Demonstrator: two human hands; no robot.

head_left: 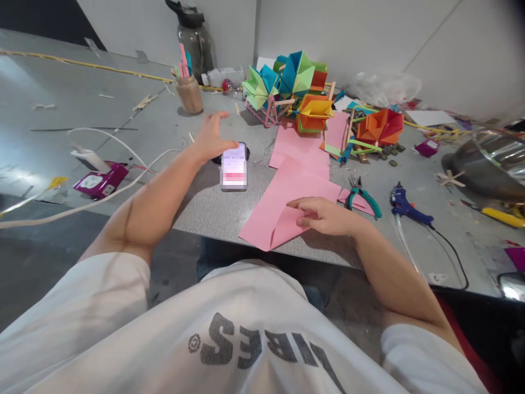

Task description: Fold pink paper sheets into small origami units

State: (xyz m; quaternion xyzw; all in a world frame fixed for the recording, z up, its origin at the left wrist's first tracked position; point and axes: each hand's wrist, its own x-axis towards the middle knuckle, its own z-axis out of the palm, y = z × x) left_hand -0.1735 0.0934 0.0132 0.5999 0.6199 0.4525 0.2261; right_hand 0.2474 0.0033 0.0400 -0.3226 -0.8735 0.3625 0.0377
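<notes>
Spreads left hand [208,138] at lit rectangular phone [233,166] — curls right hand [326,216] over pink paper sheet [295,183], likely for steadiness; cannot tell if pinching.

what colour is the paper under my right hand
Pink paper, seen in the head view.

This looks like a craft workshop: on the grey worktable [213,213], pliers [359,191] lie just left of the glue gun [404,205], a yellow-handled tool [502,216] to its right, and folded paper shapes [371,128] beyond it.

Narrow free lane, phone [233,166] and pink paper [283,189] either side
</notes>
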